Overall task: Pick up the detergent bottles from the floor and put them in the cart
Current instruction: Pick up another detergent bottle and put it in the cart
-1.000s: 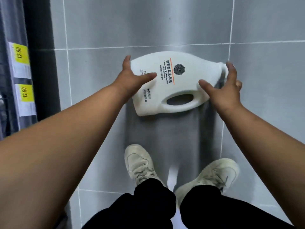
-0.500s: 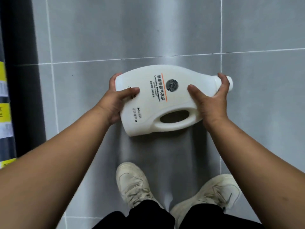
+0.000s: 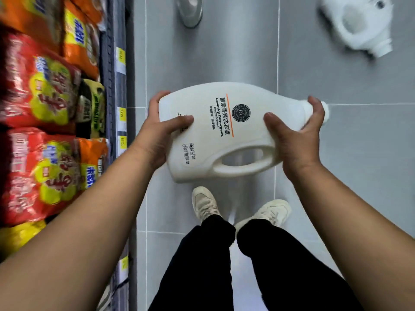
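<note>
White laundry detergent bottle point(image 3: 215, 131) held off the floor, long axis across me: my left hand point(image 3: 157, 140) clamps its base, my right hand point(image 3: 296, 140) its neck end. Second detergent bottle point(image 3: 357, 25) lies far right, nearer my right hand. Cart not visible.

We hold the detergent bottle point(image 3: 215, 129) sideways between left hand point(image 3: 157, 140) and right hand point(image 3: 296, 140), clear of the floor point(image 3: 359, 153). Left is blocked: shelf edge point(image 3: 122, 86) and snack bags point(image 3: 40, 90) sit close beside our left forearm. Right is open tile. Ahead: second bottle point(image 3: 357, 25) far right, a metal foot point(image 3: 189, 10) at top centre.
</note>
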The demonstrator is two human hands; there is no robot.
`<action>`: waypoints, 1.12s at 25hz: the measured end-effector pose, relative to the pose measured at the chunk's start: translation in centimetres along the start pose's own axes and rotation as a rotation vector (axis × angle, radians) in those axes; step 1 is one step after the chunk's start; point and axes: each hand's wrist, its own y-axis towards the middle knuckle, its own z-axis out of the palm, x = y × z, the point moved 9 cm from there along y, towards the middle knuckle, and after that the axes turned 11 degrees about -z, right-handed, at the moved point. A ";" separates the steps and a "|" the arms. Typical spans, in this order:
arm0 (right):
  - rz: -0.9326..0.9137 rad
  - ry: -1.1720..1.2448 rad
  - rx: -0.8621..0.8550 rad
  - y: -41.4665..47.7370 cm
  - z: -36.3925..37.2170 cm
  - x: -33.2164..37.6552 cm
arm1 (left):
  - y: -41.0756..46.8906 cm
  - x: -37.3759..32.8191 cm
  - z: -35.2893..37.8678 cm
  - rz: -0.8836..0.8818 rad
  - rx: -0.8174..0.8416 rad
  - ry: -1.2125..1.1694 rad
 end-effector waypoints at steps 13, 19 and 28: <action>-0.453 0.037 0.315 -18.1 -6.1 41.0 | -41.9 -20.9 -2.6 0.447 -0.199 -0.261; -0.611 0.042 0.619 -26.5 -6.2 48.2 | -55.9 -16.7 -3.2 0.570 -0.385 -0.509; -0.716 0.130 1.262 -48.9 -3.1 48.8 | -79.9 0.5 -5.4 0.717 -0.908 -0.801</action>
